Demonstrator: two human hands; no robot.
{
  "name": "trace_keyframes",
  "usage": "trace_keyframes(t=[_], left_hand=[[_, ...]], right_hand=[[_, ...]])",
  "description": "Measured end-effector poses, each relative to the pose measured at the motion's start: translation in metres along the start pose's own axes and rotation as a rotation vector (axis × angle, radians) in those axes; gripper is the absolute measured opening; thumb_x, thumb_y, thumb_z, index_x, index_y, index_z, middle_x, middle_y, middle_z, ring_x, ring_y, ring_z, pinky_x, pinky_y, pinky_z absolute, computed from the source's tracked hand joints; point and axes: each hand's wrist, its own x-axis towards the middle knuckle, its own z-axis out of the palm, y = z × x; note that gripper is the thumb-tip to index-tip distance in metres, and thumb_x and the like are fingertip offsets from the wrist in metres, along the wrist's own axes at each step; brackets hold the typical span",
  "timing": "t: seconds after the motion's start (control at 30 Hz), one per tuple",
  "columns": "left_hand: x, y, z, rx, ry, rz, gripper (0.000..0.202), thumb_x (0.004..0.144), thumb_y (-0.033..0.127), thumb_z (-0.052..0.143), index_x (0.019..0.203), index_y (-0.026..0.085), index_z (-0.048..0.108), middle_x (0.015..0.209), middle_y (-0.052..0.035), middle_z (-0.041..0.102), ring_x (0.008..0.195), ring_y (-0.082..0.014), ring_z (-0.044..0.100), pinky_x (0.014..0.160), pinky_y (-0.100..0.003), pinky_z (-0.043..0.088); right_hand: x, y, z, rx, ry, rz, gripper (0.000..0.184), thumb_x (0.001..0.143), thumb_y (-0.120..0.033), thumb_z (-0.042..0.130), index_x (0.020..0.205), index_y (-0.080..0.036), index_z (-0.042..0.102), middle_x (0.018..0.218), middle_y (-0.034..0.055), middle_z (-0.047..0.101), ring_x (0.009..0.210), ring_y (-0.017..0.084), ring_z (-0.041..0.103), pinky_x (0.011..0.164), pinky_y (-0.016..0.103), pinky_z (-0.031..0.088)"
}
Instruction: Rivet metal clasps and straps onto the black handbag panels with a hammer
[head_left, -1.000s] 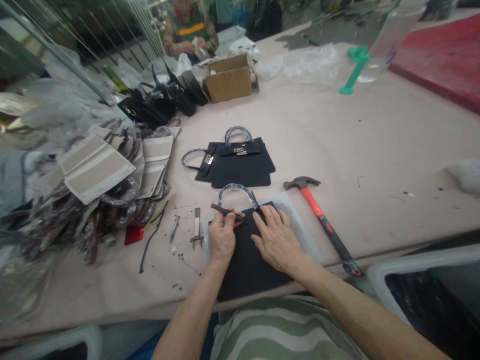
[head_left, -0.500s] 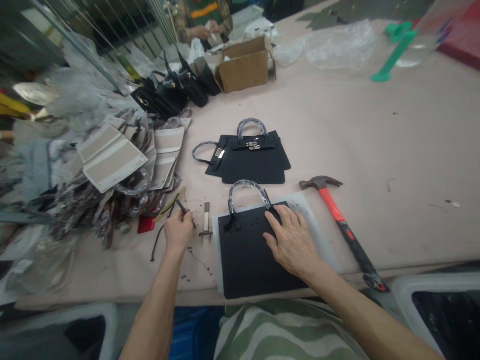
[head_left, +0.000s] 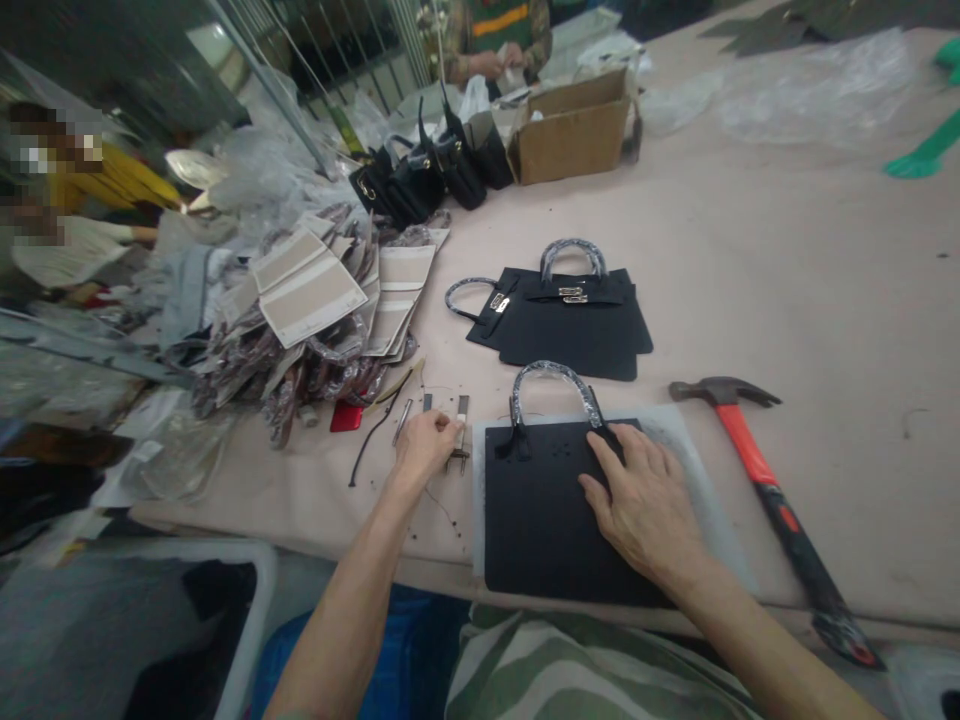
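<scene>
A flat black bag panel (head_left: pixel 547 510) with a plastic-wrapped handle (head_left: pixel 553 378) lies on a white mat (head_left: pixel 697 450) at the table's near edge. My right hand (head_left: pixel 645 505) rests flat on the panel, fingers spread, below the handle's right end. My left hand (head_left: pixel 426 447) is curled just left of the panel, its fingertips on a small metal fork-like tool (head_left: pixel 460 432). A thin dark punch (head_left: pixel 427 402) and a metal pin (head_left: pixel 403 420) lie beside that hand.
Two finished black panels (head_left: pixel 570 320) with clasps lie further back. A red-handled hammer (head_left: pixel 765 490) lies to the right. A heap of beige pieces and wrapped handles (head_left: pixel 307 310) fills the left. Black bags (head_left: pixel 427 175), a cardboard box (head_left: pixel 574 135) and other people are at the far end.
My left hand left the panel, carried the dark punch to the left, set it down and now reaches the metal fork tool. My right hand stayed flat on the panel.
</scene>
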Motion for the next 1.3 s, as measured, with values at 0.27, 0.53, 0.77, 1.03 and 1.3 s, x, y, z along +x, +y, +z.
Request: trace_keyframes(t=[0.27,0.53,0.77,1.03,1.3], left_hand=[[0.013,-0.007,-0.002,-0.012,0.014,-0.019,0.030,0.087,0.043,0.054,0.085,0.020,0.074,0.089,-0.0093,0.076,0.088,-0.0233,0.069,0.073,-0.029,0.045],[0.036,-0.071,-0.030,0.030,0.082,-0.211,0.021,0.079,0.039,0.067,0.081,0.020,0.074,0.093,-0.0104,0.077,0.094,-0.0255,0.070,0.078,-0.029,0.048],[0.058,-0.067,-0.026,-0.060,-0.029,-0.203,0.008,0.064,0.021,0.074,0.064,0.018,0.066,0.078,-0.0113,0.075,0.091,-0.0290,0.071,0.078,-0.032,0.050],[0.015,-0.033,-0.036,-1.001,0.066,-0.083,0.028,0.069,0.036,0.072,0.081,0.016,0.056,0.063,0.0006,0.067,0.054,-0.0159,0.066,0.057,-0.027,0.056],[-0.054,0.097,0.030,-1.199,-0.060,0.330,0.020,0.088,0.036,0.064,0.090,0.017,0.061,0.088,-0.0049,0.074,0.080,-0.0154,0.073,0.073,-0.027,0.061]], right_hand=[[-0.002,0.001,0.000,0.000,0.016,-0.004,0.042,0.097,-0.034,0.048,0.133,-0.014,0.058,0.140,0.0184,0.050,0.130,0.034,0.045,0.107,0.051,0.038],[0.002,0.005,0.009,-0.006,0.082,-0.040,0.041,0.097,-0.035,0.047,0.129,-0.012,0.060,0.134,0.0202,0.053,0.121,0.036,0.051,0.100,0.052,0.042],[0.001,-0.001,0.000,0.000,0.034,-0.007,0.040,0.097,-0.033,0.048,0.131,-0.014,0.058,0.137,0.0184,0.052,0.126,0.034,0.048,0.105,0.051,0.039],[-0.003,-0.001,0.000,0.071,-0.031,0.053,0.044,0.096,-0.032,0.052,0.136,-0.016,0.056,0.141,0.0172,0.049,0.133,0.032,0.042,0.110,0.051,0.033],[-0.005,-0.002,0.001,0.097,-0.022,0.060,0.044,0.095,-0.031,0.053,0.136,-0.016,0.057,0.142,0.0167,0.049,0.134,0.032,0.040,0.111,0.051,0.031]])
